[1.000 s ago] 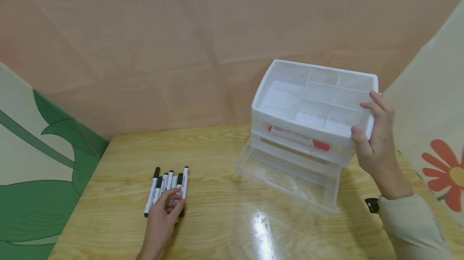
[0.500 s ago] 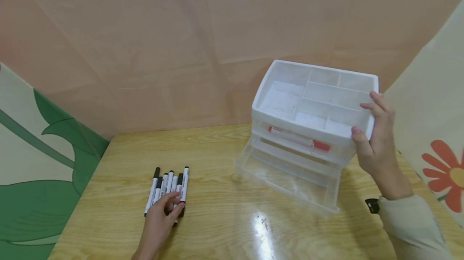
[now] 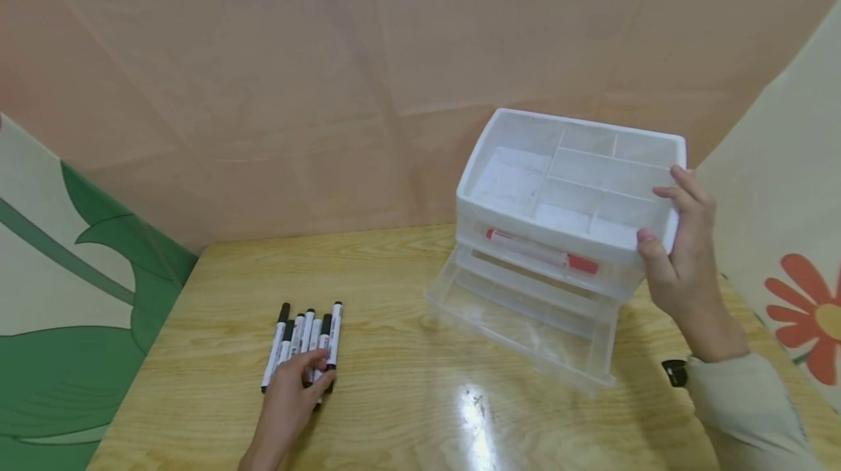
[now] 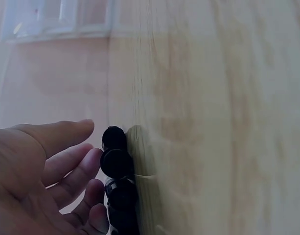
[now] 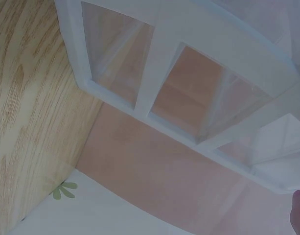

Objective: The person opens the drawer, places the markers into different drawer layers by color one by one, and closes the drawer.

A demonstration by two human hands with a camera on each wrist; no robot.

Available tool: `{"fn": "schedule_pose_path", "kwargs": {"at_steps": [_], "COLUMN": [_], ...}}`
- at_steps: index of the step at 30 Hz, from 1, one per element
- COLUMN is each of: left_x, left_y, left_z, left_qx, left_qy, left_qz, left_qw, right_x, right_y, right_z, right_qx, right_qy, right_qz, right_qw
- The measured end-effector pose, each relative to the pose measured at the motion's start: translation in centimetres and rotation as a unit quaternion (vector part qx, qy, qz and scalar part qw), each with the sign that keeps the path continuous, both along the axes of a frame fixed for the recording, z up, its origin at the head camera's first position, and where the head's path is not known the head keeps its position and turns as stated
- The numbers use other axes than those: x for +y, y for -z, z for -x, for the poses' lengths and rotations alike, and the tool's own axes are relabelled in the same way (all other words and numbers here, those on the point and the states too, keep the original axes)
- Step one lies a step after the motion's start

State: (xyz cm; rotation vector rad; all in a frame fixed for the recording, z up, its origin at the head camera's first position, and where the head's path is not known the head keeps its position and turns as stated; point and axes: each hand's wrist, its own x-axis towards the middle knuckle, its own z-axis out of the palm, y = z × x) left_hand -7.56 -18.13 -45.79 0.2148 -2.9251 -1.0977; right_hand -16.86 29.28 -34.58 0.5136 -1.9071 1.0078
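Observation:
Several white markers with black caps [image 3: 305,339] lie side by side in a row on the table's left part. My left hand [image 3: 285,396] is over their near ends, fingers loosely bent; in the left wrist view its thumb [image 4: 66,136] stands apart from the black marker ends [image 4: 116,163], and the fingertips are close beside them. At the right, a white plastic drawer organizer [image 3: 506,212] has its lower clear drawer [image 3: 525,343] pulled out. My right hand [image 3: 686,259] grips the organizer's right top edge. A red marker [image 3: 528,247] shows through the upper drawer's front.
The organizer's top is a tray divided into compartments [image 3: 604,170]. A wooden table [image 3: 394,376] lies beneath everything, with a peach cloth wall [image 3: 296,128] behind. A small black object [image 3: 674,372] shows at the right sleeve [image 3: 742,398].
My left hand has drawn back slightly toward the near ends of the markers, baring more of them. The right hand and the organizer have stayed in place.

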Motion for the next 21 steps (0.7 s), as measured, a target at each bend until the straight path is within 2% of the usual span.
{"fn": "schedule_pose_path", "kwargs": {"at_steps": [5,10,21], "left_x": [0.43,0.77,0.76], "left_y": [-0.15,-0.17,0.31], "left_z": [0.05,-0.01,0.04], "left_qx": [-0.005,0.016,0.046], "left_qy": [0.008,0.024,0.057], "left_qz": [0.018,0.052,0.056], "left_qw": [0.9998,0.9982,0.9958], "right_x": [0.06,0.19,0.25], "right_y": [-0.01,0.08,0.13], "right_z": [-0.01,0.03,0.06], "right_qx": [0.0,-0.002,-0.004], "right_qy": [0.001,0.002,0.006], "right_qz": [0.002,0.003,-0.004], "right_qw": [1.0,1.0,1.0]}}
